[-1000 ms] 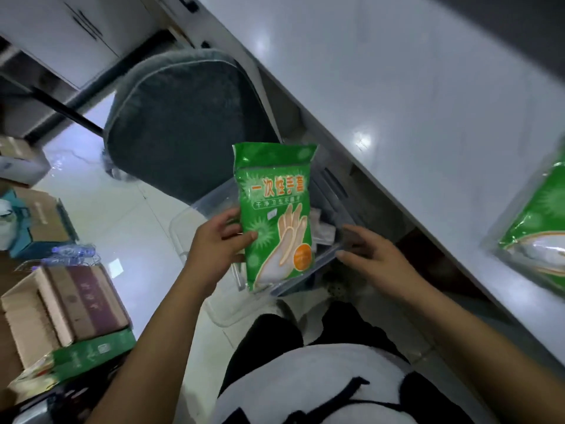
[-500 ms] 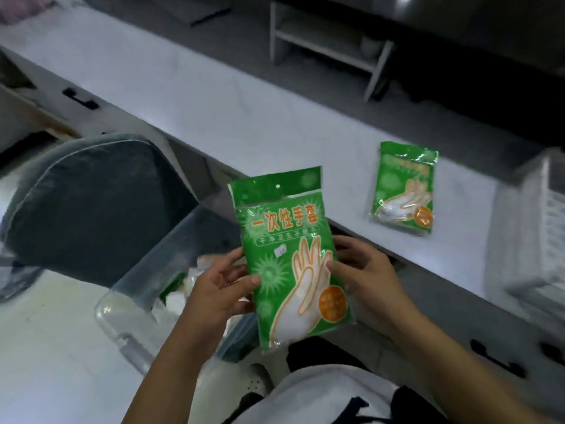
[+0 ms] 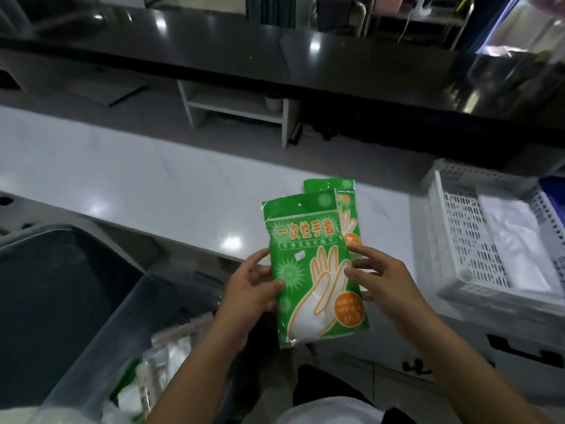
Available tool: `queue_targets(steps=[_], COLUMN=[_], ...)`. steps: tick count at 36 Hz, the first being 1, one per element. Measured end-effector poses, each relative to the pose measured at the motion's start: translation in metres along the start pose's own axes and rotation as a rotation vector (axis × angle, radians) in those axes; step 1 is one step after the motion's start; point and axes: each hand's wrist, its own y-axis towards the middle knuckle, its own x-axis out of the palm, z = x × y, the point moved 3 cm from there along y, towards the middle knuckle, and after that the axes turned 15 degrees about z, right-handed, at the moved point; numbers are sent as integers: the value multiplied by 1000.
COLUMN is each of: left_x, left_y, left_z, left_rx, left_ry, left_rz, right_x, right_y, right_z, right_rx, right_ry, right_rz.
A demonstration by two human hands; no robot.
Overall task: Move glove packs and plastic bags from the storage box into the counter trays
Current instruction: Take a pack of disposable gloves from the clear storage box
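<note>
Second glove pack [image 3: 348, 206], lying on the white counter [image 3: 153, 185], was mostly hidden behind the held glove pack [image 3: 315, 270]. Clear storage box [image 3: 101, 325] was cut off, contents blurred. Left hand [image 3: 250, 289] pinched the held pack's left edge, thumb in front. Right hand [image 3: 385, 280] had fingers spread at the right edge; grip or touch unclear. Pack was glossy green film, upright over the counter's edge; perforated white tray [image 3: 458, 240] sat right.
</note>
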Motion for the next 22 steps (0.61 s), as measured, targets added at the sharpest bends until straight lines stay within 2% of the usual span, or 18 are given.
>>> queue_targets(steps=[13, 17, 22], left_x=[123, 139, 141], left_y=[132, 156, 173], left_z=[34, 28, 12], left_rx=[34, 7, -16], left_ry=[283, 343, 427], left_rz=[1, 26, 86], right_x=[-10, -7, -3], right_y=[156, 182, 194], right_z=[-5, 4, 23], right_rx=[7, 36, 101], right_ry=[-7, -53, -139], right_rz=[12, 13, -64])
